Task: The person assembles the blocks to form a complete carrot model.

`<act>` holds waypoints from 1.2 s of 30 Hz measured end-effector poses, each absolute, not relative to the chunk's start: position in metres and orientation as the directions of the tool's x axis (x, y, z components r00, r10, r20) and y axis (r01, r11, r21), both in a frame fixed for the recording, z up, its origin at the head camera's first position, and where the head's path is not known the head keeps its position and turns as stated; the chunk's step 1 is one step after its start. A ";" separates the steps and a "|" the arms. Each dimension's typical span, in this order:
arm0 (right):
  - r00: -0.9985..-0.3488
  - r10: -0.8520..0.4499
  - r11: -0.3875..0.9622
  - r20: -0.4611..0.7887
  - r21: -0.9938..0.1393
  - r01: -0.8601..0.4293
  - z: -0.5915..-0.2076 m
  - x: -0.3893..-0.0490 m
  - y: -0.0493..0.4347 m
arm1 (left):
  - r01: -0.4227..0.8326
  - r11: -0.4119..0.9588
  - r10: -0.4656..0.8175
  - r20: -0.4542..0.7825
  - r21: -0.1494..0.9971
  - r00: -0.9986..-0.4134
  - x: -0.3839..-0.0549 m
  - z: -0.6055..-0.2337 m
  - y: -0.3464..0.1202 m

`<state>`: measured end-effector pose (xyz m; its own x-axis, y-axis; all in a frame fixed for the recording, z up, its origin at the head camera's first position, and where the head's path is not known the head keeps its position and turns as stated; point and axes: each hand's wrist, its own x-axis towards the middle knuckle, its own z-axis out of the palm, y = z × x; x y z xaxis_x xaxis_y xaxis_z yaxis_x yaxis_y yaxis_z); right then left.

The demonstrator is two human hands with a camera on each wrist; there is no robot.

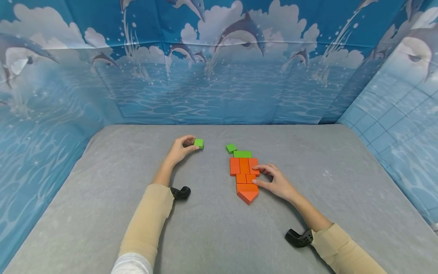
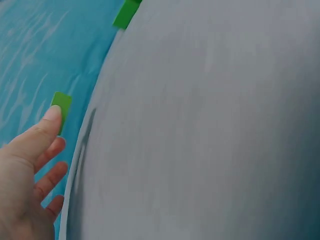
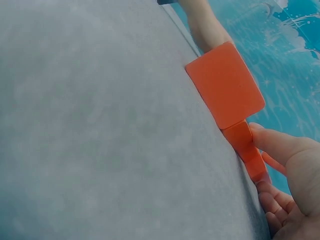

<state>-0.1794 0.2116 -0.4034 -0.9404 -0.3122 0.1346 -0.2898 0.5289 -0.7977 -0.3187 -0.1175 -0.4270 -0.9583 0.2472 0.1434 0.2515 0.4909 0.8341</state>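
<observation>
My left hand pinches a small green block between thumb and fingers, left of the other blocks. In the left wrist view, the thumb lies over the face of this green block. Orange blocks lie edge to edge in a column, with a pointed orange block at the near end. A flat green block caps the far end, and a tilted green cube sits at its corner. My right hand touches the column's right side with thumb and fingertips; the right wrist view shows the thumb against an orange block.
The grey cloth-covered table spreads around the blocks. Behind it hangs a blue dolphin-print curtain, which also runs along both sides. Black wrist cameras are strapped near the cuffs of both beige sleeves.
</observation>
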 end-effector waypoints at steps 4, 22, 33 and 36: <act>-0.940 -0.316 0.531 0.130 -0.797 -0.289 -0.403 -0.180 0.211 | 0.273 0.484 0.287 0.144 0.831 -0.947 -0.324 -0.423 -0.093; -0.939 -0.312 0.538 0.144 -0.788 -0.300 -0.403 -0.181 0.209 | 0.359 0.519 0.433 0.124 0.776 -0.893 -0.332 -0.413 -0.006; -0.937 -0.314 0.546 0.152 -0.778 -0.309 -0.403 -0.181 0.210 | 0.413 0.606 0.488 0.092 0.680 -0.868 -0.333 -0.414 0.019; -0.937 -0.312 0.549 0.156 -0.776 -0.312 -0.418 -0.187 0.216 | 0.418 0.622 0.488 0.090 0.662 -0.868 -0.334 -0.413 0.024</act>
<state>-0.1875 0.2165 -0.4181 -0.9372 -0.3118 0.1562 -0.3117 0.5486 -0.7758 -0.3337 0.0238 -0.4134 -0.8681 0.4882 0.0896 0.4182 0.6222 0.6618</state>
